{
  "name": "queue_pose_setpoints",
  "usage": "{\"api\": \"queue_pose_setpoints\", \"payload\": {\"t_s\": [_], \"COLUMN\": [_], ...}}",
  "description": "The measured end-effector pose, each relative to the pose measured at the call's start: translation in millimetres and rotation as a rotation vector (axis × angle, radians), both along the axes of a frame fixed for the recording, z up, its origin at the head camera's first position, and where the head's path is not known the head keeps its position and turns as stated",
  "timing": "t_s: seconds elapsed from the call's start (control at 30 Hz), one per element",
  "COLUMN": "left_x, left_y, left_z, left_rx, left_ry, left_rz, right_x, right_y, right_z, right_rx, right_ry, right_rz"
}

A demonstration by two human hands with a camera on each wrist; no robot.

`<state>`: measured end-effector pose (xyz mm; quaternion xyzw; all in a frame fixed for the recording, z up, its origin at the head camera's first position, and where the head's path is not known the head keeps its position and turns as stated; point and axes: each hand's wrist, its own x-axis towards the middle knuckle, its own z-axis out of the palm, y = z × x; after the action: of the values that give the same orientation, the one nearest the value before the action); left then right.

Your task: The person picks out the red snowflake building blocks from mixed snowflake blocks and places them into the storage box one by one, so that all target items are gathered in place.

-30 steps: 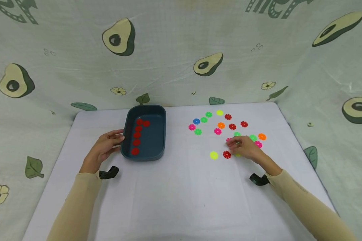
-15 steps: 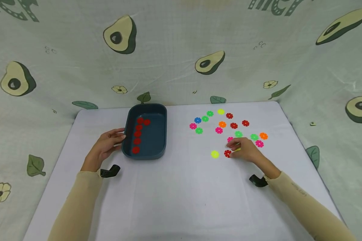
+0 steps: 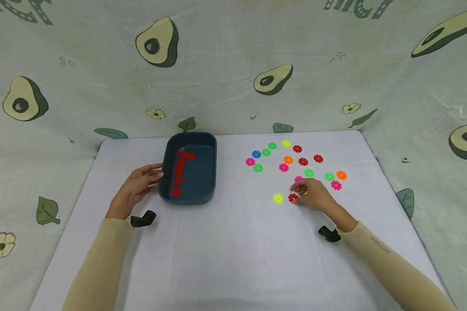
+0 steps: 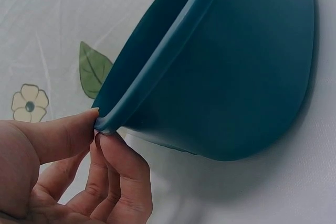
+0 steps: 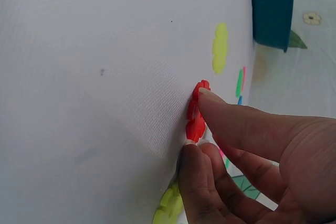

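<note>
In the left wrist view my left hand [image 4: 123,171] pinches the rim of a dark teal rectangular tub [image 4: 236,72] between thumb and fingers. The head view shows the tub standing at the left of the table, with several red notched discs [image 3: 178,171] lying inside along its left part. My right hand [image 3: 315,196] is low over the table at the right. Its thumb and index finger pinch a red notched disc [image 5: 196,116] at the edges, close to the tabletop. A yellow disc [image 5: 169,205] lies partly behind the fingers.
Several loose discs lie beyond the right hand: red [image 3: 303,162], green [image 3: 309,172], pink [image 3: 283,167], orange [image 3: 341,175] and a blue one [image 3: 256,154]. Another yellow disc [image 3: 278,198] is left of the hand. A printed cloth [image 3: 218,86] hangs behind the table.
My right hand has shifted slightly left and closed thumb and index finger on the red disc. The left hand stays on the tub's rim. The head view has shifted a little.
</note>
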<state>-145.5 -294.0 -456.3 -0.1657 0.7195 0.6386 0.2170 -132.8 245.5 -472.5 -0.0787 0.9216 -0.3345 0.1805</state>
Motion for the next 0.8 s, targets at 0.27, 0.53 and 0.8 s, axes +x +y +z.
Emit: {"api": "queue_pose_setpoints", "payload": {"t_s": [0.27,0.53,0.8], "left_x": [1.4,1.7,1.8], "left_y": [1.4,1.7,2.0], "left_z": [2.2,4.1,4.7], "left_rx": [0.001,0.011,0.007], "left_ry": [0.007,0.022,0.006], "left_rz": [-0.002,-0.009,-0.002], "right_x": [-0.6,-0.3,2.0], "right_y": [-2.8,-5.5,-9.4], "right_z": [-1.0,1.4,6.7], "right_rx": [0.002,0.009,0.009], "right_ry": [-0.009,-0.019,-0.04], "right_rz": [0.011,0.023,0.021]}}
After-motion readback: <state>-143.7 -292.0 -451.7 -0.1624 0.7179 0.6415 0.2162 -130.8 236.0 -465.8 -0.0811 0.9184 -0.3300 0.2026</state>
